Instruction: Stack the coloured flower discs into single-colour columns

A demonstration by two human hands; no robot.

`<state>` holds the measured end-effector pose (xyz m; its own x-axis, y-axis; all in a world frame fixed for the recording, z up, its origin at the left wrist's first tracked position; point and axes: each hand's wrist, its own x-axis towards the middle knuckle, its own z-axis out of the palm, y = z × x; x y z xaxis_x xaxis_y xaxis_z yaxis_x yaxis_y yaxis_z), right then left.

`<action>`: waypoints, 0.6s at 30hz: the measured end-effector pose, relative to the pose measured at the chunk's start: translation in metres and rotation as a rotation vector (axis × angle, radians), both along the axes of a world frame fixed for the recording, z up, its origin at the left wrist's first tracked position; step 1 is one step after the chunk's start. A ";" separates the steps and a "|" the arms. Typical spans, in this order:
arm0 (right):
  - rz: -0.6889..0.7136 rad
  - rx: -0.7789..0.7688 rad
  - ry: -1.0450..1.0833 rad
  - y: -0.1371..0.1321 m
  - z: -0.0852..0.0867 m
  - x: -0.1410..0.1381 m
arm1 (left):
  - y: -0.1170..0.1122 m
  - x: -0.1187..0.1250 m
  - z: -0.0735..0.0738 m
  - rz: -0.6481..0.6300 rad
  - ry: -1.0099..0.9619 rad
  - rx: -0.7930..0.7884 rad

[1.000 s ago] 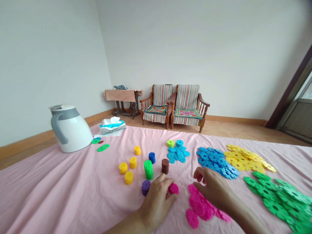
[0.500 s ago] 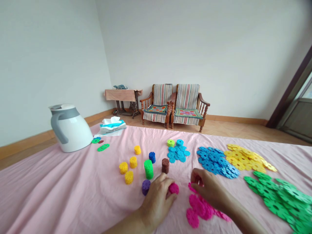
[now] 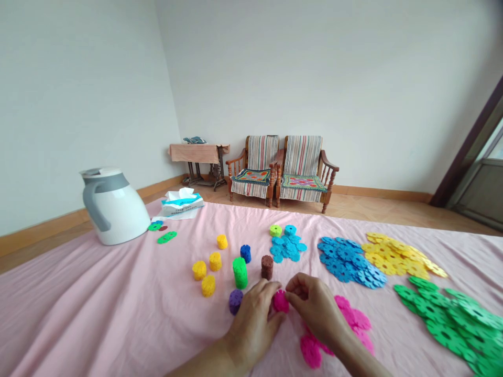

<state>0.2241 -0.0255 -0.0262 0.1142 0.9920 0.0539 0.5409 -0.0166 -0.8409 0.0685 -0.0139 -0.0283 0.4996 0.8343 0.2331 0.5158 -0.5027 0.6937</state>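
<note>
My left hand is curled around a short stack of pink notched plastic discs, thumb on the near side and fingers on the far side. From the right, my right hand pinches the edge of the top pink disc on that stack. Under and beside my right wrist lies a loose pile of pink discs, partly hidden by the arm. Close to my left hand stand a purple stack, a taller green stack and a brown stack.
Several yellow stacks and a dark blue stack stand farther left. Loose piles are light blue, blue, yellow and green. A white jug and tissue box stand on the pink cloth.
My right hand has moved left from the loose pink pile to the pink stack, uncovering part of the pile. My left hand stays around the stack.
</note>
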 end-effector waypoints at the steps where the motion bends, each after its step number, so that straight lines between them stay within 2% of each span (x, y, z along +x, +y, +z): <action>1: -0.003 0.003 -0.018 0.000 0.001 -0.001 | 0.000 0.000 0.001 -0.002 0.006 0.000; 6: -0.027 0.025 -0.121 -0.004 0.006 -0.003 | 0.000 0.000 0.002 -0.004 0.007 -0.001; 10: -0.021 0.043 -0.214 -0.004 0.011 0.006 | 0.000 0.000 0.000 0.005 0.016 -0.005; 14: -0.064 0.086 -0.476 -0.004 0.011 0.030 | 0.001 0.002 -0.001 0.015 0.037 -0.001; 18: -0.013 0.052 -0.694 -0.008 0.006 0.050 | 0.001 0.002 -0.002 0.018 0.030 0.001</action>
<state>0.2744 -0.0336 -0.0206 0.0483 0.9849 0.1660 0.9536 0.0040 -0.3010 0.0706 -0.0132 -0.0301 0.4910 0.8432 0.2188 0.5459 -0.4936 0.6770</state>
